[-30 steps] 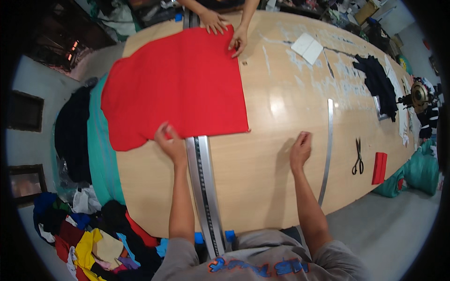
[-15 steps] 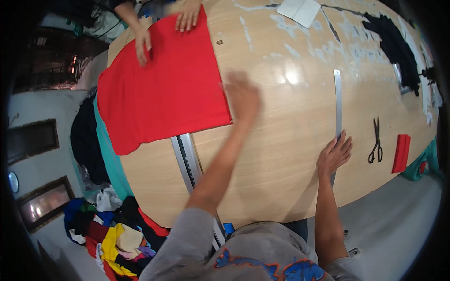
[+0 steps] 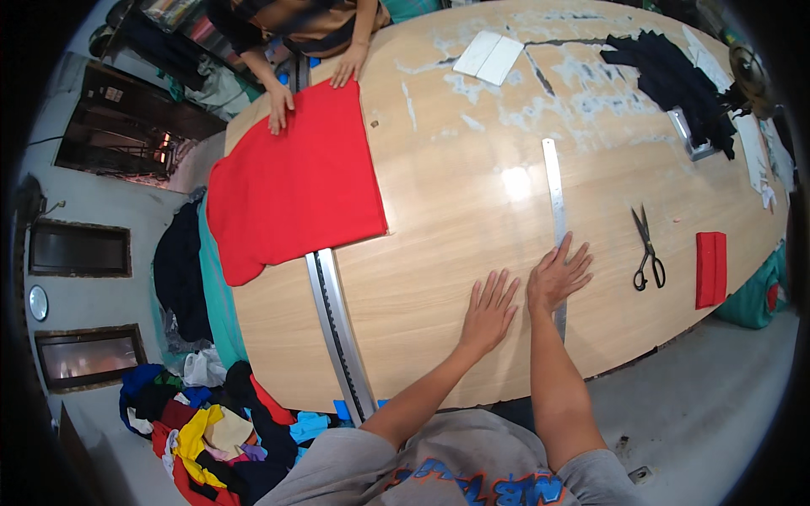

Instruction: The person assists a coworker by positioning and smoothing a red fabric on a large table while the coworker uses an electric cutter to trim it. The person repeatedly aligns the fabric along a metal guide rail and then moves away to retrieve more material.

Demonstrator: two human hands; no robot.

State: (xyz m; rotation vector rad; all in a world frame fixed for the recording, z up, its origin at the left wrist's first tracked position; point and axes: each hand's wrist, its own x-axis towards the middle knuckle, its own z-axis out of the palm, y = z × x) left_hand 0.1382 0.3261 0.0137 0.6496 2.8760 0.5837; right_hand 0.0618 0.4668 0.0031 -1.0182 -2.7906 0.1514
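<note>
My left hand (image 3: pixel 489 316) rests on the wooden table (image 3: pixel 439 287), fingers stretched out and holding nothing. Just to its right, my right hand (image 3: pixel 557 277) lies with spread fingers across a steel ruler (image 3: pixel 553 185), covering its middle part. The ruler points away from me. On the left side of the table is a large folded red cloth (image 3: pixel 295 185), apart from both my hands. Another person's two hands (image 3: pixel 348 64) press on the cloth's far edge. Black-handled scissors (image 3: pixel 647 253) lie to the right of the ruler.
A metal rail (image 3: pixel 336 325) runs under the red cloth toward me. A folded red strip (image 3: pixel 711 270) lies near the right edge. Farther off are a white folded piece (image 3: pixel 488 57) and dark cloth (image 3: pixel 675 80). Mixed fabric scraps (image 3: pixel 211 430) are heaped at lower left.
My left hand has moved from the red cloth's right edge toward me and rightward, beside my right hand. My right hand stays on the ruler. The whole view has shifted.
</note>
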